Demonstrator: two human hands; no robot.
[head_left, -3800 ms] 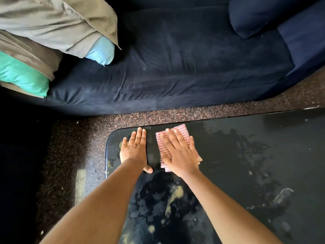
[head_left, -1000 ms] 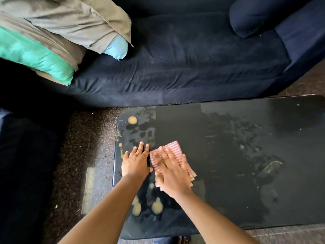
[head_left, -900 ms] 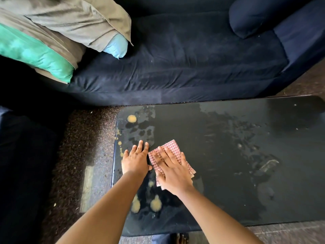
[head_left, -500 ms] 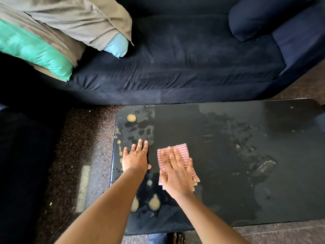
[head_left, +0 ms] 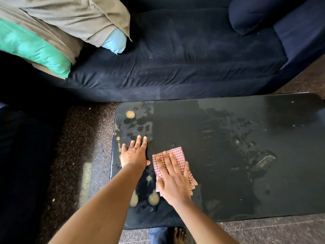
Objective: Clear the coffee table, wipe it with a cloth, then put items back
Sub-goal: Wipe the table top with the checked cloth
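The black glossy coffee table (head_left: pixel 228 120) fills the lower right, bare except for smears and tan blotches near its left end. A folded red-and-white checked cloth (head_left: pixel 177 154) lies on the left part of the top. My right hand (head_left: pixel 173 178) presses flat on the cloth, fingers spread across it. My left hand (head_left: pixel 134 154) rests flat on the tabletop just left of the cloth, fingers together, holding nothing.
A dark navy sofa (head_left: pixel 175 59) stands right behind the table, with a navy bolster (head_left: pixel 249 13) at its right end and beige, green and light-blue pillows (head_left: pixel 61 23) at its left. Speckled floor (head_left: pixel 84 147) lies left of the table. A bare foot (head_left: pixel 177 235) shows below the table edge.
My right hand has slid the cloth a little to the right and toward me, opening a gap from my left hand. My left hand stays planted in place.
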